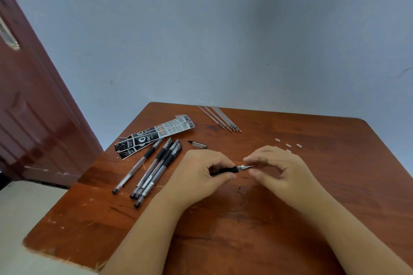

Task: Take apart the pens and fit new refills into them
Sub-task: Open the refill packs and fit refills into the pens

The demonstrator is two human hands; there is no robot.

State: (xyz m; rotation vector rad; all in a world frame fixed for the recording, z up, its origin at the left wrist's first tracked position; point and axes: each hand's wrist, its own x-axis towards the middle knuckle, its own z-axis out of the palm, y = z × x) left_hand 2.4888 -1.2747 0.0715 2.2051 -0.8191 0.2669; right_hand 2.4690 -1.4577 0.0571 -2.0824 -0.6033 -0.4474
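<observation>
Item in hand: one pen [232,169], black grip section showing, held level over the table [290,219]; my left hand [199,174] is curled round its barrel, and my right hand [274,167] pinches at the metal tip between thumb and forefinger, either unscrewing or tightening it, I cannot tell which. Beside my left hand: four capped pens [156,167] lying in a loose bundle, apparently whole; whether they already carry new refills cannot be read from here. Just beyond them: a stack of black-and-white refill packets [154,136], flat and seemingly opened. Near the packets: one pen cap [197,144], lying alone, presumably off the pen I hold. At the far edge of the table: a row of bare refills [220,118], side by side, tips toward me; pale and clear, so I judge them spent ones drawn out. Beyond my right hand: several small white scraps [288,145], likely tip seals off new refills. Judgement: work is well under way; this pen is mid-step, with recapping left, and the bundle's state is unknown.
</observation>
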